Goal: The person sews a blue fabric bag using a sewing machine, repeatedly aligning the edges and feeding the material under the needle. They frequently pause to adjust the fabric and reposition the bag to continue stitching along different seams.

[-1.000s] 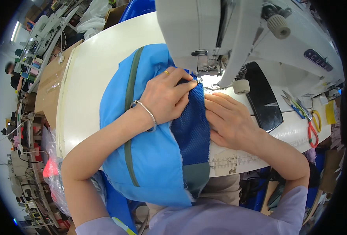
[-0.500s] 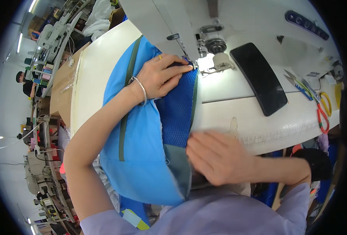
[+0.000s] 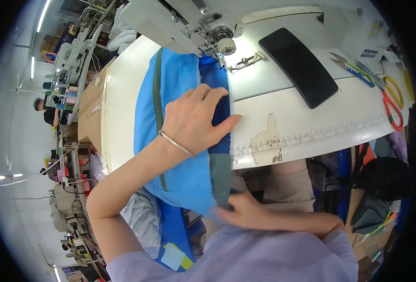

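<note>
A light blue fabric piece (image 3: 189,174) with a dark green stripe and a dark blue mesh strip (image 3: 216,77) lies under the sewing machine (image 3: 217,40). The mesh's far end is at the presser foot (image 3: 222,61). My left hand (image 3: 194,117), a bangle at its wrist, rests on the fabric and mesh with thumb and forefinger apart. Down at the near end, off the table's front edge, my right hand (image 3: 243,210) has its fingers closed round the fabric's grey-green corner (image 3: 221,176). Its fingertips are slightly blurred.
A black phone (image 3: 299,68) lies right of the machine's needle area. Beyond it are metal snips (image 3: 353,70) and red-and-yellow-handled scissors (image 3: 391,101). A ruler scale (image 3: 306,136) runs along the white table's front edge. Plastic-wrapped material (image 3: 142,218) sits below left. Another person (image 3: 48,112) is far left.
My left hand has slid back from the presser foot toward me, its fingers opening. My right hand has dropped from the mesh edge to the fabric's near corner. The view has shifted.
</note>
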Demonstrator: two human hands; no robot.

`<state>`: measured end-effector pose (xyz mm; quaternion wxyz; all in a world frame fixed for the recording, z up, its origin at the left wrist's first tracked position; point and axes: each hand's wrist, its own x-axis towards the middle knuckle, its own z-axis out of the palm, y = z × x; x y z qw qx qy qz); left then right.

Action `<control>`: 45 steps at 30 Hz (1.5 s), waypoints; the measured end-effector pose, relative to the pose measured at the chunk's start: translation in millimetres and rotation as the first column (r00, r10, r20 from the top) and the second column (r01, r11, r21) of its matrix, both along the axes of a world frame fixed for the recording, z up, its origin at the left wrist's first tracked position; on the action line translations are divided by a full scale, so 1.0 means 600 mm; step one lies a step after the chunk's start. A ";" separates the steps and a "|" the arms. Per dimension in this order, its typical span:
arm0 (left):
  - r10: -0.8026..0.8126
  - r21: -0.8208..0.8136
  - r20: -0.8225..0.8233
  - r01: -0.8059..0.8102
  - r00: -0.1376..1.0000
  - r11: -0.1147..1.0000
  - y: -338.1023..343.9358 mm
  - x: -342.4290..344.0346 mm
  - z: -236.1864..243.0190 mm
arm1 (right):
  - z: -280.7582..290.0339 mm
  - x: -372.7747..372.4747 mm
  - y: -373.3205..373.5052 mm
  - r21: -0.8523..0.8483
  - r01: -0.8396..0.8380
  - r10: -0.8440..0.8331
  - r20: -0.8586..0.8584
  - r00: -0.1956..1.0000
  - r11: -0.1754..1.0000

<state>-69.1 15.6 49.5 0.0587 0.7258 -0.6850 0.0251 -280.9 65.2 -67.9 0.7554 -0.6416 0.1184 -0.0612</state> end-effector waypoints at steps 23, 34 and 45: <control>0.614 0.566 -0.770 -0.260 0.172 0.782 0.007 0.134 0.026 | 0.126 0.045 -0.034 -0.364 0.331 -0.050 0.603 0.796 0.871; 0.545 0.507 -0.804 -0.205 0.237 0.837 -0.002 0.145 0.033 | 0.070 0.110 -0.272 -0.876 0.483 0.098 0.482 0.871 0.017; 0.402 0.392 -0.629 -0.176 0.666 0.903 -0.009 0.074 0.032 | 0.068 0.110 -0.321 -0.826 0.522 0.122 0.552 0.825 0.210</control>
